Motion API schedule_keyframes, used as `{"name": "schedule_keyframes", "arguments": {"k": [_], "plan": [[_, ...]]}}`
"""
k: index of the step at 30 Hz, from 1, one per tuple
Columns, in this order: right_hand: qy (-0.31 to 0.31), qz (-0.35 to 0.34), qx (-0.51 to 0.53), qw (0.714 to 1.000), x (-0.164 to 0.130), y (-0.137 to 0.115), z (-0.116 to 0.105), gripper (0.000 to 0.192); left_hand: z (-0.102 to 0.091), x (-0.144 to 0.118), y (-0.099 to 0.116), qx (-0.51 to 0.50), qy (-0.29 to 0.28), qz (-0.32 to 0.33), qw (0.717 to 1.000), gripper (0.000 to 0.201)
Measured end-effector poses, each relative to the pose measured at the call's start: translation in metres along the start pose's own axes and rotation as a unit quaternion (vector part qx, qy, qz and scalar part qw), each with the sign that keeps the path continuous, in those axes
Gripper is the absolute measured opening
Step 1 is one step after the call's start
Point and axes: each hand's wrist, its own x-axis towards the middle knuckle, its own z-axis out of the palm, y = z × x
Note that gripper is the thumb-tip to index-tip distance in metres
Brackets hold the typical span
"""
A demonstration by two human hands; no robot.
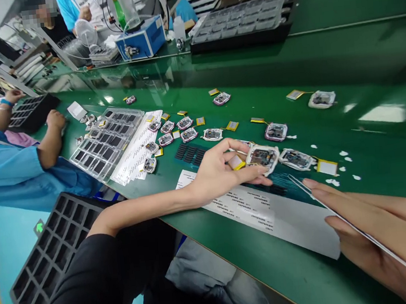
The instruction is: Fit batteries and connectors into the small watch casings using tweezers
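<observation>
nearest the camera, the right hand [391, 219] reaches in from the right edge, its grip closed around slim tweezers [362, 233] whose tips stand slightly apart with nothing visible between them. the left hand [217, 170] has its grip pinched on the rim of a white-framed device [262, 158], circuit board facing up, over the green table [388, 156]; a yellow-edged battery [237, 162] sits by its fingers.

a twist of the left wrist could strain any lead between battery and board, and a careless poke from the tweezers could scratch or short the parts. tilting the piece too far might knock the neighbouring device [296, 159] just beside it, while the loose white scraps [344, 153] could stick inside a frame.

the held piece's underside is hidden, and fingers cover part of its rim. another device [244, 143] is mostly masked behind the left hand. whether a lead joins that battery to the board is too small to tell. the right hand and the tweezers' far end are cut off.
</observation>
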Motion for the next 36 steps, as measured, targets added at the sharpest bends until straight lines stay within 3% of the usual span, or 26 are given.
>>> {"name": "schedule_keyframes", "arguments": {"k": [3, 5, 6, 8, 9, 11, 15, 20, 25, 28, 32, 36], "plan": [[0.037, -0.064, -0.004, 0.997, 0.007, -0.004, 0.003, 0.064, -0.022, 0.032, 0.014, 0.090, 0.029, 0.057, 0.994, 0.052], [0.058, -0.089, -0.022, 0.994, 0.010, -0.005, 0.003, 0.061, -0.049, 0.067, 0.028, 0.239, 0.076, 0.118, 0.961, 0.041], [0.068, -0.104, -0.033, 0.992, 0.012, -0.005, 0.002, 0.060, -0.065, 0.086, 0.037, 0.350, 0.117, 0.144, 0.918, 0.034], [0.053, -0.116, -0.050, 0.991, 0.016, -0.008, -0.002, 0.063, -0.098, 0.119, 0.054, 0.590, 0.190, 0.156, 0.769, 0.027], [0.040, -0.112, -0.054, 0.992, 0.019, -0.010, -0.004, 0.066, -0.113, 0.133, 0.062, 0.623, 0.205, 0.145, 0.741, 0.029], [0.024, -0.097, -0.061, 0.993, 0.024, -0.015, -0.008, 0.073, -0.134, 0.152, 0.074, 0.652, 0.220, 0.123, 0.715, 0.029], [0.091, -0.122, -0.091, 0.984, 0.033, -0.023, -0.009, 0.080, -0.142, 0.167, 0.074, 0.685, 0.219, 0.114, 0.685, 0.029], [0.079, -0.131, -0.071, 0.986, 0.037, -0.026, -0.009, 0.079, -0.119, 0.187, 0.054, 0.703, 0.200, 0.085, 0.677, 0.036], [0.100, -0.140, -0.075, 0.982, 0.039, -0.025, -0.005, 0.080, -0.103, 0.204, 0.051, 0.713, 0.201, 0.027, 0.672, 0.044], [0.112, -0.148, -0.078, 0.980, 0.040, -0.024, -0.003, 0.079, -0.098, 0.198, 0.052, 0.717, 0.199, 0.024, 0.668, 0.043], [0.119, -0.151, -0.081, 0.978, 0.040, -0.026, -0.005, 0.081, -0.091, 0.175, 0.055, 0.726, 0.194, 0.050, 0.658, 0.023], [0.116, -0.147, -0.080, 0.979, 0.039, -0.028, -0.006, 0.078, -0.087, 0.147, 0.072, 0.725, 0.166, 0.085, 0.663, 0.016]]}}
